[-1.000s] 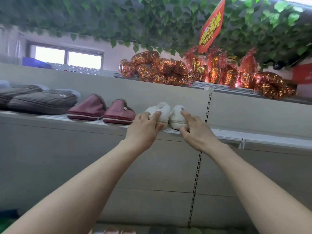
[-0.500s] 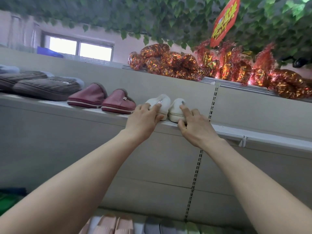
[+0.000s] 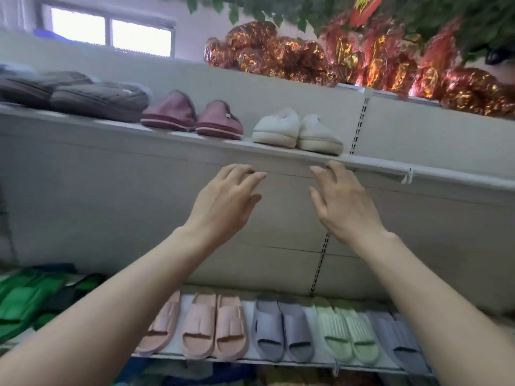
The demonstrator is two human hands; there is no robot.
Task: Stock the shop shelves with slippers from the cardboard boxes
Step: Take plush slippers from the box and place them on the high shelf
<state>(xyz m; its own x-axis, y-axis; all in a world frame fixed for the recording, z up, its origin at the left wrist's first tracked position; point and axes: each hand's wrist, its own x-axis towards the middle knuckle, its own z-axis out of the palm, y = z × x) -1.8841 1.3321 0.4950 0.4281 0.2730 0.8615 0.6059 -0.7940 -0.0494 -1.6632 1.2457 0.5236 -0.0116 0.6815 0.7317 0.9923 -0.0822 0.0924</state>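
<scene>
Slippers, cream pair [image 3: 296, 132]: set on the upper shelf [image 3: 111, 126], side by side and touching, just right of a maroon pair [image 3: 192, 118]. Long axes are laid front to back across the shelf's depth. Toes are turned to the front edge and heels to the back panel, with the toes splayed a little apart.

Left hand [image 3: 223, 201] and right hand [image 3: 345, 201]: raised below the shelf's front edge, clear of the cream pair. Fingers are loosely spread and slightly bent, and nothing is gripped. Whether the right fingertips touch the shelf lip cannot be told.

Grey padded slippers [image 3: 97, 100]: ranged at the left of the same shelf.

Lower shelf [image 3: 278, 362]: pink slides [image 3: 214, 327], lilac slides [image 3: 281, 330] and pale green slides [image 3: 345, 332] are lined up toes forward.

Foil-wrapped bundles [image 3: 278, 51]: stacked on the top ledge.
</scene>
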